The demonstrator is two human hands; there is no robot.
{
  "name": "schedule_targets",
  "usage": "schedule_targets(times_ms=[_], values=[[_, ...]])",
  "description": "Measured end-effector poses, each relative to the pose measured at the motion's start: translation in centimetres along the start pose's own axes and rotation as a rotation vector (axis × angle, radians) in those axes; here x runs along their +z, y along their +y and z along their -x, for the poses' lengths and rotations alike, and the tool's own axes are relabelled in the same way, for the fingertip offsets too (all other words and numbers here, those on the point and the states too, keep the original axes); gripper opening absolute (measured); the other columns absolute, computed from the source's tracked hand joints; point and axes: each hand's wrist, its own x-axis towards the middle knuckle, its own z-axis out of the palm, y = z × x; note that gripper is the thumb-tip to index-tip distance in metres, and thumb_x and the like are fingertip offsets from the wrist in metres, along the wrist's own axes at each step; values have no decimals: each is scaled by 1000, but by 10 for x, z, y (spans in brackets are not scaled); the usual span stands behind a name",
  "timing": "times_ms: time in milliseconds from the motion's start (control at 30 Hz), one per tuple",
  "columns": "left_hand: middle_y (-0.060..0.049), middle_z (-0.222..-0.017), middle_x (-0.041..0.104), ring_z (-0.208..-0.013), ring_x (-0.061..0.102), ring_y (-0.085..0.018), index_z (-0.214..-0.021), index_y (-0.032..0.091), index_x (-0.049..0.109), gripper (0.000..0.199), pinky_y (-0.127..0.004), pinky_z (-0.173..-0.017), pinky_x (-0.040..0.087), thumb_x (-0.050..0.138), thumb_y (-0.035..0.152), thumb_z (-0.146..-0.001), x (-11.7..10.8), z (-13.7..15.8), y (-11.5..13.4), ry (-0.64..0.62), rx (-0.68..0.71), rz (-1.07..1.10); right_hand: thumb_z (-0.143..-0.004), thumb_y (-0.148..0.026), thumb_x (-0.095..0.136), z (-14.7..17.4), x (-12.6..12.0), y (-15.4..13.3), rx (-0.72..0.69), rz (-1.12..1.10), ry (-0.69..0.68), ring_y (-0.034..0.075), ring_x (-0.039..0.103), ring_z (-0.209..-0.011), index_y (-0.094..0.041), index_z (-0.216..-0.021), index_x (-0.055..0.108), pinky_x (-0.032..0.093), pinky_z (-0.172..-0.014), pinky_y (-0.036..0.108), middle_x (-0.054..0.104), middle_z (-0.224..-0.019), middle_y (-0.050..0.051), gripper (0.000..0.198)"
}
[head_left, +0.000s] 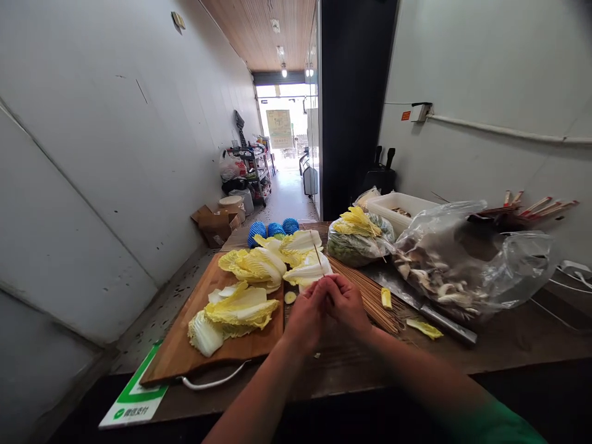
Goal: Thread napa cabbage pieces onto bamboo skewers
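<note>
My left hand (306, 316) and my right hand (345, 302) meet above the table, both closed with fingertips pressed together. Between them they pinch a thin bamboo skewer (318, 253), its far end pointing up and away from me; whatever else the fingers cover is hidden. Just beyond the hands lie napa cabbage leaves (308, 268). More yellow-white leaves (240, 308) rest on a wooden cutting board (263, 345) to the left. A heap of bamboo skewers (370, 299) is spread right of my right hand. One small round pale slice (290, 298) sits beside the board.
A knife (448, 324) lies on the right, beside an open plastic bag of mushrooms (444, 283). Behind are a bag topped with cabbage leaves (356, 237) and a white bin (393, 203). Blue-netted items (274, 230) stand at the far edge. A green-white card (134, 410) is front left.
</note>
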Motion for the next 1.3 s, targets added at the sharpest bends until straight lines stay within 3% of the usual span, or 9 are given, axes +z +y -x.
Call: schedule_targets(times_ms=[100, 133, 233, 300, 433, 567, 833, 1067, 1300], values=[[-8, -83, 71, -83, 63, -22, -80, 16, 73, 25, -31, -78, 46, 75, 30, -61, -22, 30, 25, -26, -70, -466, -80, -45, 55, 0, -3, -9, 40, -47, -41, 5, 36, -39, -16, -79, 57, 27, -36, 18, 52, -55, -4, 29], [-7, -82, 71, -82, 63, -23, -78, 18, 73, 22, -33, -78, 46, 74, 32, -62, -29, 38, 38, 69, 7, -682, -80, -45, 55, 1, -3, -13, 59, -61, -67, 4, 31, -36, -15, -79, 57, 22, -34, 18, 51, -53, -5, 30], [-2, -93, 71, -94, 60, -24, -84, 26, 72, 22, -35, -88, 42, 71, 36, -65, -42, 47, 87, 499, 493, -1049, -78, -44, 58, 4, -3, -24, 130, -83, -182, 2, 27, -33, -14, -78, 58, 15, -32, 17, 50, -50, -5, 30], [-2, -109, 66, -105, 56, -25, -99, 28, 68, 38, -35, -93, 38, 72, 36, -63, -43, 39, 116, 478, 580, -1144, -78, -42, 58, 7, -2, -30, 161, -64, -271, 2, 28, -34, -13, -77, 59, 16, -33, 17, 50, -49, -5, 29], [-8, -104, 68, -94, 61, -24, -97, 21, 70, 41, -34, -83, 45, 75, 36, -59, -47, 15, 138, 127, 281, -967, -81, -42, 56, 11, -4, -34, 182, 27, -414, 3, 28, -35, -13, -75, 59, 16, -34, 18, 49, -48, -5, 30], [-9, -80, 72, -70, 64, -20, -79, 16, 74, 28, -29, -67, 49, 77, 32, -57, -60, 5, 130, 28, 61, -725, -82, -42, 55, 12, -6, -35, 187, 85, -515, 3, 29, -36, -12, -77, 60, 18, -35, 19, 49, -48, -5, 31], [-6, -69, 70, -58, 59, -13, -69, 17, 74, 17, -21, -52, 45, 78, 28, -57, -70, 2, 122, 41, 42, -718, -83, -39, 55, 12, -8, -36, 166, 140, -519, 5, 32, -41, -13, -73, 61, 19, -38, 19, 47, -48, -5, 29], [-6, -60, 68, -50, 55, -12, -63, 16, 73, 10, -20, -44, 40, 78, 21, -57, -65, 7, 114, -70, -62, -690, -82, -41, 55, 14, -6, -39, 190, 119, -558, 5, 30, -40, -12, -75, 60, 19, -38, 20, 44, -46, -6, 29], [-9, -81, 72, -69, 63, -19, -81, 16, 74, 26, -24, -59, 49, 77, 26, -57, -53, 2, 100, -62, -28, -588, -82, -42, 55, 9, -11, -34, 166, 133, -489, 4, 29, -38, -14, -76, 60, 17, -37, 20, 42, -46, -7, 30]])
